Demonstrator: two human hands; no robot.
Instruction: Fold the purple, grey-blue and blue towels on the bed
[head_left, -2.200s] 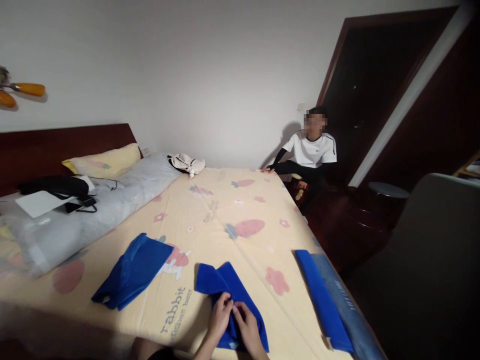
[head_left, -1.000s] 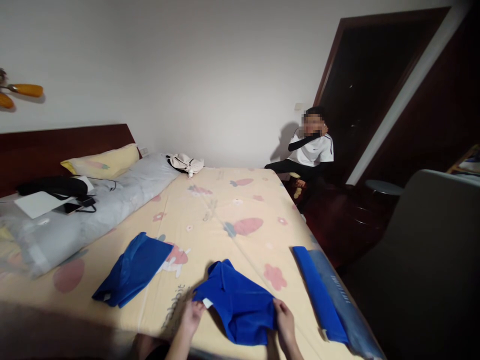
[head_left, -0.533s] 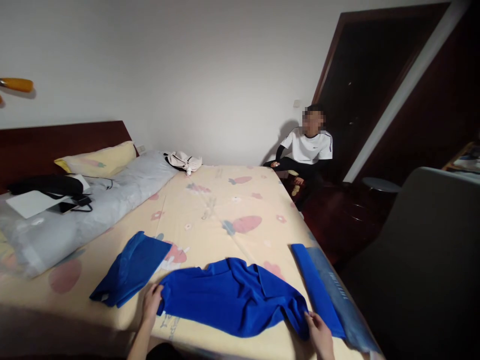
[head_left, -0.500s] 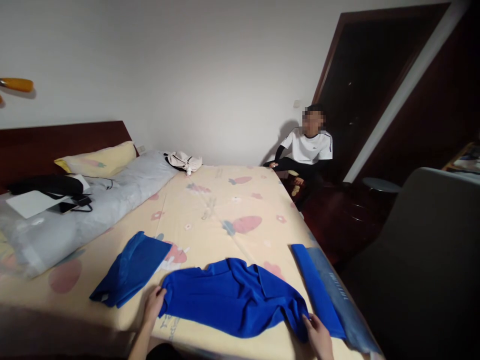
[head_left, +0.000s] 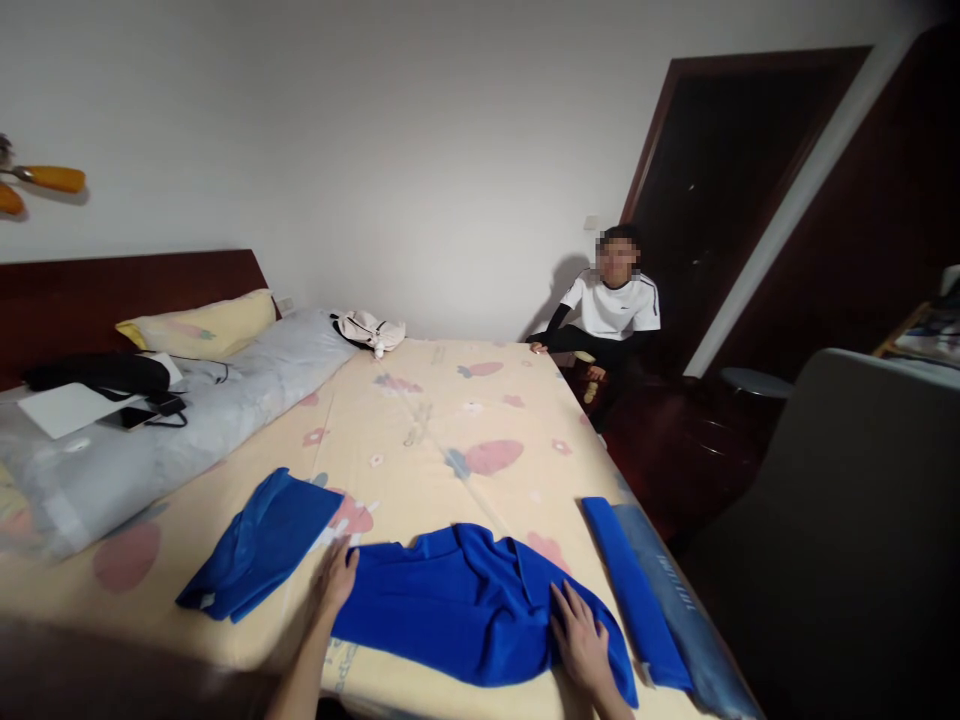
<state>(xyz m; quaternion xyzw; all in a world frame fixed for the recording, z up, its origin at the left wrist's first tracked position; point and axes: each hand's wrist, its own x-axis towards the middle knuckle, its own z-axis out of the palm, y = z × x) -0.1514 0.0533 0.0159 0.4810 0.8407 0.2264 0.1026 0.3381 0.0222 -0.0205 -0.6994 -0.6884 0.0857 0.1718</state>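
Inward from the right end of the loose blue cloth (head_left: 435, 610), where it gripped the edge, the right hand (head_left: 583, 645) has shifted onto the fabric; the left hand (head_left: 341, 578) has moved slightly farther from the wearer, along the left end. Right fingers are open and parted, resting over the creased right portion with nothing pinched that shows; left fingers are bent at the left edge, touching it, and whether they grip or merely press cannot be told.

Between the hands the cloth lies wide across the near part of the bed (head_left: 420, 485), fairly smooth on the left, rumpled through the middle and right, its far edge uneven; the step in hand looks like spreading and smoothing; the remaining folds seem to call for light outward strokes with a flat palm, the left end steadied so that the fabric does not slide.

Left of it lies a folded blue piece (head_left: 266, 545), slightly apart from the left hand; on the right a narrow blue strip (head_left: 637, 600) lies beside a grey-blue bundle (head_left: 694, 620) along the bed's right edge; farther off, grey bedding (head_left: 232, 390) runs along the left and a pale bag (head_left: 370, 331) sits at its far end; a person (head_left: 615, 308) in a white top sits at the far right.
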